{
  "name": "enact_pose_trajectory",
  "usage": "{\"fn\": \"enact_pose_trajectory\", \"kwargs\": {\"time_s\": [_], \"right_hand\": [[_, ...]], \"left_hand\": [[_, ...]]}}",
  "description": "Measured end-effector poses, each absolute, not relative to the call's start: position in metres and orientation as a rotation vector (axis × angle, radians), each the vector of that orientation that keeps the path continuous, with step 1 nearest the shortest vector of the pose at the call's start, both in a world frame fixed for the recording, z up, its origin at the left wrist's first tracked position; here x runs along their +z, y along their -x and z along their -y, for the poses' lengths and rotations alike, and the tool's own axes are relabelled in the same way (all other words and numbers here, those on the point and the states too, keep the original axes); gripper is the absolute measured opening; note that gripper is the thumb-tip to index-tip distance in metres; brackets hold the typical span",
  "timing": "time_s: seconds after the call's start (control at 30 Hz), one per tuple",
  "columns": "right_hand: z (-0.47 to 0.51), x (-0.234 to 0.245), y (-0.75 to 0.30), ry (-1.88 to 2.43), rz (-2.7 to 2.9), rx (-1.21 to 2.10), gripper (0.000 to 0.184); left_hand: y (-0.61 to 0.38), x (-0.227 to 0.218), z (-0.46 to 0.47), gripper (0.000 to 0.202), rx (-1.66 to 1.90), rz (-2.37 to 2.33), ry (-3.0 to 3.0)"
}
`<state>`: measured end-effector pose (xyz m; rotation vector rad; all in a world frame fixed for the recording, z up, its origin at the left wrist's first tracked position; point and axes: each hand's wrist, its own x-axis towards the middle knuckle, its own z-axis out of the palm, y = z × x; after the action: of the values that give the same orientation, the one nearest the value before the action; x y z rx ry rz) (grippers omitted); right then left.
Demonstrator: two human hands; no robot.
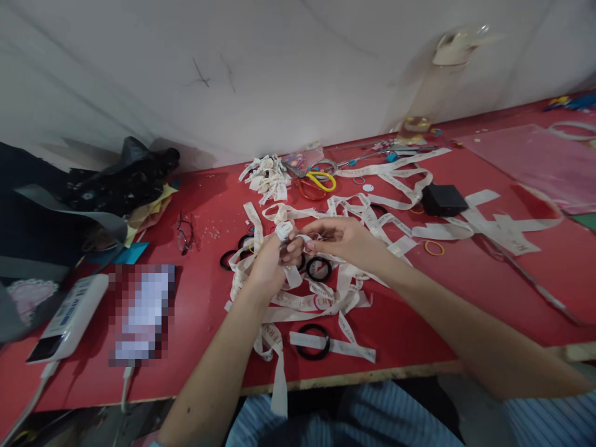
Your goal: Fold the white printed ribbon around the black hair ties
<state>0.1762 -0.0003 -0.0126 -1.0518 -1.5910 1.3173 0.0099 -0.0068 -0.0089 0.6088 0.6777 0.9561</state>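
Observation:
In the middle of the head view, both hands meet over a heap of printed cream ribbon. My left hand is closed around a bunched white ribbon piece, which sticks out above the fingers. With fingertips pinched together, my right hand grips a strip of ribbon right beside the left fingers; a thin strand shows near the pinch. A black hair tie lies just below the right hand. Another black hair tie rests over a ribbon strip near the table's front edge.
Scissors and a pile of ribbon pieces sit at the back. A black box holds ribbon down at right. Left are eyeglasses, a blurred phone, a white power bank and a bag. A bottle stands by the wall.

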Motion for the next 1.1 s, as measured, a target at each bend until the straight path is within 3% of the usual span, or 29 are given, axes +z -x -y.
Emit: {"fn": "enact_pose_trajectory", "kwargs": {"time_s": [0.13, 0.43, 1.1], "right_hand": [[0.002, -0.011, -0.177, 0.98, 1.583, 1.359, 0.027], [0.004, -0.005, -0.172, 0.965, 1.458, 1.45, 0.016], [0.0, -0.015, -0.176, 1.009, 1.49, 1.447, 0.028]], "left_hand": [[-0.008, -0.008, 0.005, 0.028, 0.969, -0.67, -0.571], [-0.003, -0.01, 0.003, 0.028, 0.979, -0.626, -0.544], [-0.007, -0.008, 0.006, 0.023, 0.977, -0.653, -0.566]]}}
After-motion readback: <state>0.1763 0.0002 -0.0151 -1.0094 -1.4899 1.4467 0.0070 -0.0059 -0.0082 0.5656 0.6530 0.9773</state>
